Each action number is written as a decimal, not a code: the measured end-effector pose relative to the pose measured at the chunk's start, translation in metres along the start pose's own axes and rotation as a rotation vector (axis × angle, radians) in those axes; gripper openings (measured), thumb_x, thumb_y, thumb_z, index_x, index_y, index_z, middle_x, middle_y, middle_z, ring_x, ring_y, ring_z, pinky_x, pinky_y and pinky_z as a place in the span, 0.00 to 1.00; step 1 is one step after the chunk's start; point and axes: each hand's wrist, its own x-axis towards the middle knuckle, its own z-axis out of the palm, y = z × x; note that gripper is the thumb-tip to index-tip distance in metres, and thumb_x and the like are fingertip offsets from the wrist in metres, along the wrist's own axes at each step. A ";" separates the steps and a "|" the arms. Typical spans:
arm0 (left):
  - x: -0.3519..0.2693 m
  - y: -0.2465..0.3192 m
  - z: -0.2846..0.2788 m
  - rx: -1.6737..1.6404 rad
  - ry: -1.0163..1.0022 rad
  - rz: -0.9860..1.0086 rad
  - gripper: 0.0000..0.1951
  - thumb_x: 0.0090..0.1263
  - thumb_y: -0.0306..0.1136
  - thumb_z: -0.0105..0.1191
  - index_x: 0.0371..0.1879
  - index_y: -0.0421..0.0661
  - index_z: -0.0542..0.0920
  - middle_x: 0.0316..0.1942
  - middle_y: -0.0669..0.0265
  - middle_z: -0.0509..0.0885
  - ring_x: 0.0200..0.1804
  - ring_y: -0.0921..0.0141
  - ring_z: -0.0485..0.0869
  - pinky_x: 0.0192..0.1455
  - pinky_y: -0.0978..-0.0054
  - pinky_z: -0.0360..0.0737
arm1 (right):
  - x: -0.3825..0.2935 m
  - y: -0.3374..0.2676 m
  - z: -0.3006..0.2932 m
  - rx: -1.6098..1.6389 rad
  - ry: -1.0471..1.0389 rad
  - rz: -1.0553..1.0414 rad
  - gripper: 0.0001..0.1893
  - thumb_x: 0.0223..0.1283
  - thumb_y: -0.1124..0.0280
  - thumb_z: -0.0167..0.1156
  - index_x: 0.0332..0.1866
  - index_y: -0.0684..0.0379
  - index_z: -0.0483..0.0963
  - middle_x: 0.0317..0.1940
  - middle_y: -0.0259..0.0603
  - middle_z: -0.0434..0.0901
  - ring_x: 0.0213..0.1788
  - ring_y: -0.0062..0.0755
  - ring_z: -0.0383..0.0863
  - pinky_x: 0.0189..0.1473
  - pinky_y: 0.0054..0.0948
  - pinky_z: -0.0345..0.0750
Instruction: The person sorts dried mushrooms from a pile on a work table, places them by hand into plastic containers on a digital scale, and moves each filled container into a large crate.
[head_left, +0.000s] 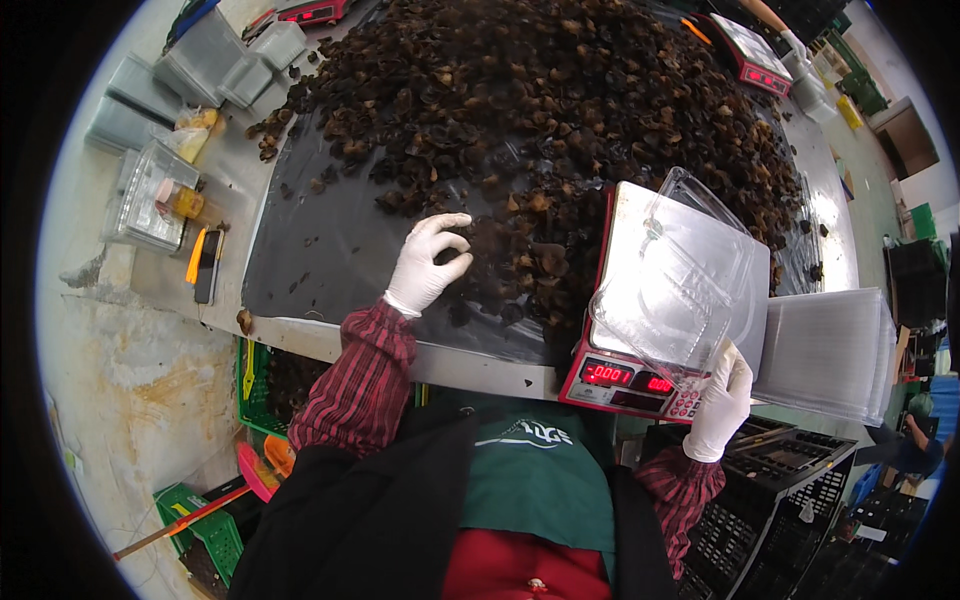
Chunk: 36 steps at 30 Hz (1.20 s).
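My left hand (431, 262), in a white glove, hovers at the near edge of a pile of dark brown wood ear mushrooms (517, 97). Its fingers are curled and apart, and I see nothing held between them. With my gloved right hand (721, 405) I grip the near edge of a clear plastic clamshell box (660, 300). The hinged box lies open, tilted over the steel pan of a red digital scale (622, 394) with lit red digits. Loose mushrooms (536, 259) lie between my left hand and the scale.
Stacked clear plastic boxes (825, 356) stand right of the scale. At left are more plastic boxes (202, 56), a phone (209, 266) and a drink bottle (180, 199). Another person's gloved hand (793, 45) is near a second scale (750, 56). Black crates (780, 495) stand below right.
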 end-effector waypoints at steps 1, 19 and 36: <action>-0.002 -0.002 -0.002 -0.103 0.022 -0.084 0.06 0.55 0.25 0.64 0.30 0.45 0.82 0.51 0.63 0.84 0.57 0.63 0.78 0.63 0.68 0.71 | 0.001 0.000 -0.001 -0.005 -0.004 0.006 0.15 0.72 0.65 0.56 0.53 0.67 0.77 0.34 0.33 0.80 0.23 0.13 0.69 0.27 0.16 0.69; -0.004 -0.013 0.009 -0.916 -0.152 -0.610 0.15 0.75 0.31 0.53 0.55 0.39 0.71 0.38 0.58 0.84 0.35 0.67 0.86 0.37 0.75 0.84 | 0.001 0.003 -0.011 -0.054 0.006 -0.013 0.17 0.73 0.63 0.56 0.53 0.67 0.77 0.38 0.34 0.81 0.23 0.14 0.68 0.27 0.16 0.69; -0.081 -0.013 -0.170 0.122 -0.484 -0.622 0.11 0.63 0.31 0.60 0.43 0.43 0.86 0.42 0.58 0.87 0.44 0.68 0.85 0.51 0.73 0.80 | 0.006 0.007 -0.020 -0.018 0.066 0.017 0.16 0.72 0.63 0.56 0.54 0.67 0.76 0.34 0.34 0.81 0.21 0.13 0.68 0.25 0.16 0.68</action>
